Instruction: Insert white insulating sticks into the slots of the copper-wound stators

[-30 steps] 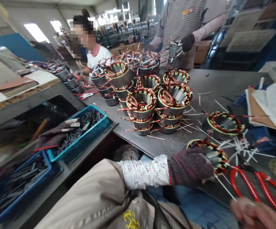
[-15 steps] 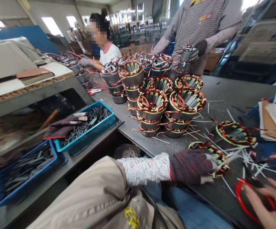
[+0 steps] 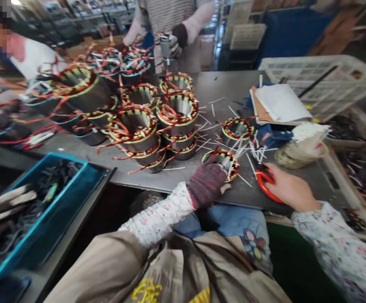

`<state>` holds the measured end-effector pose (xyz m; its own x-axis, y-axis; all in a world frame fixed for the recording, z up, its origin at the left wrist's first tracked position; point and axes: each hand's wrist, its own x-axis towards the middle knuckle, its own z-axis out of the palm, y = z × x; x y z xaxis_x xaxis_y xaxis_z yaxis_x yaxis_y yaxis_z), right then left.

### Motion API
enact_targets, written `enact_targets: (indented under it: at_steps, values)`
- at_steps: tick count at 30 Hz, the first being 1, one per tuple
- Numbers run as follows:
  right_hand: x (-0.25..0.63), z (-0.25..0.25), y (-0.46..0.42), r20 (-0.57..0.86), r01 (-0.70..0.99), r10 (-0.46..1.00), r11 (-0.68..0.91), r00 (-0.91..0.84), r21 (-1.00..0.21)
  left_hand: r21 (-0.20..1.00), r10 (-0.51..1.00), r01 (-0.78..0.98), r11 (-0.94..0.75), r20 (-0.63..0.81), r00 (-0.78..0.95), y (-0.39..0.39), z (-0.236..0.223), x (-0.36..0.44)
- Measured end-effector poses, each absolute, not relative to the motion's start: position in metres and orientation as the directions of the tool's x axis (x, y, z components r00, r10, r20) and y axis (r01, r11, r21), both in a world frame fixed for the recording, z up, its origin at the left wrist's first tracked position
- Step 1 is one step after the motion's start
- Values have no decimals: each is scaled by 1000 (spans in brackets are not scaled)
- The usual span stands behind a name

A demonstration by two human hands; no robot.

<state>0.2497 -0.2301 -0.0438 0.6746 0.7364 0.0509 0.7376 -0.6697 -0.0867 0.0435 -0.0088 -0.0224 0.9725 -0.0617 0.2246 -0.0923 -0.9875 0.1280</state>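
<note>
My left hand (image 3: 208,180), in a dark knitted glove with bare fingertips, holds a motor stator (image 3: 232,164) at the near table edge. Its fingers lie over the copper windings and the thumb is low on the near side. My bare right hand (image 3: 292,187) is closed around the red-handled scissors (image 3: 266,189), whose dark blades point away among loose white strips (image 3: 260,149). Behind the held piece, a second stator (image 3: 238,129) sits on the table. More stators (image 3: 178,111) stand stacked to the left, with red-brown leads hanging out.
A teal bin (image 3: 52,214) of short dark pieces stands left, a glove on it. On the right are a container of white pieces (image 3: 299,153), papers (image 3: 282,103) and a white crate (image 3: 321,80). Across the table a co-worker's gloved hand (image 3: 178,40) holds a stator.
The view has swung to the right, so the table things appear further left. My right hand has closed around the scissors' handles. My left hand remains on the same stator.
</note>
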Motion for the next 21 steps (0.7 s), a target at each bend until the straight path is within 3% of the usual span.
enact_targets:
  at_steps: [3,6,10,13,17,21]
  values:
    - [230,-37,-231,150,759,745,-632,650,-154,124,-97,-129,-984,236,967,-2,-23,44]
    - [216,-22,-214,201,819,796,-569,570,-68,126,-132,-166,-978,246,960,4,-24,45]
    - [213,1,-182,97,846,854,-520,511,121,113,-143,-182,-977,285,948,6,-27,45]
    - [219,3,-179,24,849,856,-515,516,120,100,-123,-165,-981,334,935,4,-30,44]
    - [228,1,-204,67,886,889,-457,452,85,127,-126,-181,-975,352,927,3,-32,42]
    - [224,5,-217,65,900,914,-406,401,159,144,-109,-176,-974,386,916,3,-34,42]
